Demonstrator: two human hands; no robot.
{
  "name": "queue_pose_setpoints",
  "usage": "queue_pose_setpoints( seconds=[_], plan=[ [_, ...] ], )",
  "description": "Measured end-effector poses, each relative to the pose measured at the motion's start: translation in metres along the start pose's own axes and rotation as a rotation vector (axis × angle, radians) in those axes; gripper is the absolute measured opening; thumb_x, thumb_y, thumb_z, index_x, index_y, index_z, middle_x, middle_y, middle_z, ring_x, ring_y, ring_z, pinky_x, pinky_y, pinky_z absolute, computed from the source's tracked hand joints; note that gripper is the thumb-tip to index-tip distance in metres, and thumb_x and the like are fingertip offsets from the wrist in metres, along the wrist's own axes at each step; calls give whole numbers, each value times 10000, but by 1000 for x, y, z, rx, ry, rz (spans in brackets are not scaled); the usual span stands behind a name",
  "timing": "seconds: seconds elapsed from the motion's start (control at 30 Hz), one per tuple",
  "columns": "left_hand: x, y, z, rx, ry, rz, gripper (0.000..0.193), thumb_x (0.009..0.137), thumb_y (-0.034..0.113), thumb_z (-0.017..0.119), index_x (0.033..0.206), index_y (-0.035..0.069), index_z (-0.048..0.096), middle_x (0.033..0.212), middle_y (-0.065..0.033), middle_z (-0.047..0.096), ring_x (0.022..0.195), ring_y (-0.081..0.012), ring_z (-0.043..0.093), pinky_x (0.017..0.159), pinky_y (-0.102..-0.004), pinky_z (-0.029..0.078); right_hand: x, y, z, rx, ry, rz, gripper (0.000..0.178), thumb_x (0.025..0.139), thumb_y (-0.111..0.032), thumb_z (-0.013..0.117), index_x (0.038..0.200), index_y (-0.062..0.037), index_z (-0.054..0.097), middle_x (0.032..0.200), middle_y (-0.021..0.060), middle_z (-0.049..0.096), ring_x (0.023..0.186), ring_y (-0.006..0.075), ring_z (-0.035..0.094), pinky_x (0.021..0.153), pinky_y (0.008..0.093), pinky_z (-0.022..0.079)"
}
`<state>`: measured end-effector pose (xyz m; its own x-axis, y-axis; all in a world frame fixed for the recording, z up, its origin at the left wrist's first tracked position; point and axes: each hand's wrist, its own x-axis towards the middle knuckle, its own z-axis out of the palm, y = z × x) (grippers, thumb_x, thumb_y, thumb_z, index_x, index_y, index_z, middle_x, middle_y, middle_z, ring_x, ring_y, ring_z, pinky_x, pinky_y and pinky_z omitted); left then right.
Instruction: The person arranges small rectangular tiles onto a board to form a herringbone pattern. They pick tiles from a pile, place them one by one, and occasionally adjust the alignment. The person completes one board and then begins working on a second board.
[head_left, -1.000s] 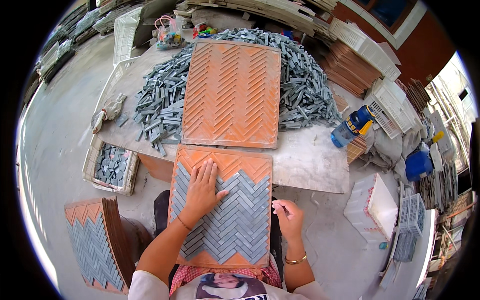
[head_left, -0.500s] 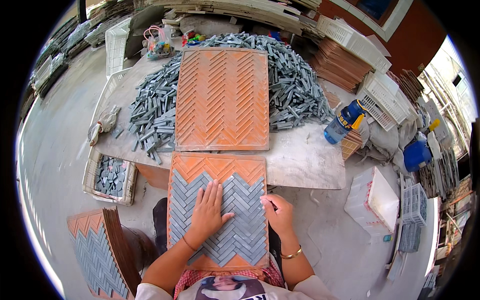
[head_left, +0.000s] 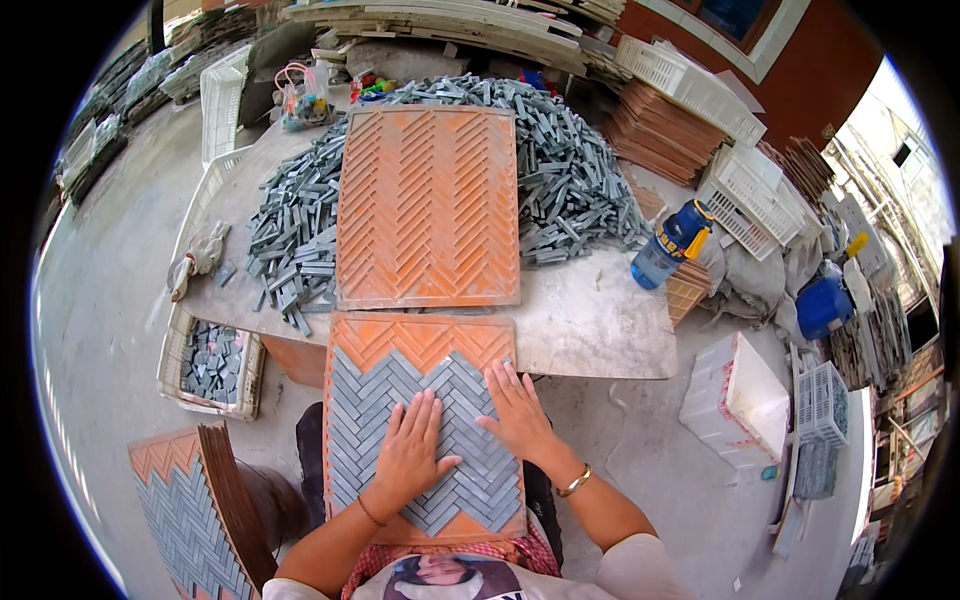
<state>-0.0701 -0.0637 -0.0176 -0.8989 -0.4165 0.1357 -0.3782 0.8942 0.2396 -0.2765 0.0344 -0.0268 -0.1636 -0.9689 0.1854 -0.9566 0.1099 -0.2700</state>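
Across the person's lap lies one orange mould (head_left: 425,335), its near end close to the shirt and its far end just beside the table edge. Grey strips (head_left: 362,440) fill most of it in a zigzag pattern, too many to count surely; bare orange shows at the far and near ends. Two hands rest on the strips: the left hand (head_left: 412,455) near the middle, the right hand (head_left: 520,415) by the right edge. Both lie palm down with fingers extended, gripping nothing that can be seen.

A second ago the right hand was off the mould, just beside its right edge, thumb and fingers drawn together; now it is flat on the pattern. The left hand was flat then too, but farther up, its fingertips over the bare orange at the far end.

Beyond, one unfilled mould (head_left: 430,205) lies on the pale, dusty table (head_left: 590,330), against one heap of loose strips (head_left: 575,180). One blue bottle (head_left: 670,245) stands at the right, one pale glove (head_left: 208,250) lies at the left, and one clear bag (head_left: 305,100) sits at the far left.

On the grey floor (head_left: 620,460) are one crate of small pieces (head_left: 205,405) at the left, one stack of moulds (head_left: 235,500) nearer the person, its top one filled, and one white box (head_left: 710,400) at the right. A red wall (head_left: 820,80) rises behind.
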Motion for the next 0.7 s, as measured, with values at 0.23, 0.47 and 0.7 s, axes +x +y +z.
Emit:
queue_pose_setpoints(
  seconds=[0.23, 0.47, 0.7],
  plan=[
    [-14, -3, -5, -90, 25, -13, 847, 874, 574, 468, 1423, -48, 299, 1509, -192, 272, 1412, -310, 238, 1140, -467, 186, 3, -1, 0, 24, -92, -8, 805, 871, -434, 580, 1455, 14, 254, 1519, 211, 238, 1417, 359, 207, 1119, 540, 184],
    [-34, 7, 9, -241, -39, -31, 881, 866, 561, 465, 1441, -65, 231, 1536, -183, 207, 1441, -286, 163, 1161, -450, 128, -2, 2, -2, 5, -228, 53, 717, 941, -372, 474, 1471, 22, 195, 1534, 245, 171, 1424, 414, 143, 1134, 523, 130],
    [-42, 16, 45, -392, 121, 6, 920, 822, 507, 585, 1412, -114, 248, 1512, -230, 229, 1435, -299, 173, 1161, -469, 110, -2, 44, 3, 39, -167, -121, 669, 911, -230, 525, 1420, 106, 251, 1472, 336, 228, 1392, 454, 175, 1157, 487, 105]
  ],
)
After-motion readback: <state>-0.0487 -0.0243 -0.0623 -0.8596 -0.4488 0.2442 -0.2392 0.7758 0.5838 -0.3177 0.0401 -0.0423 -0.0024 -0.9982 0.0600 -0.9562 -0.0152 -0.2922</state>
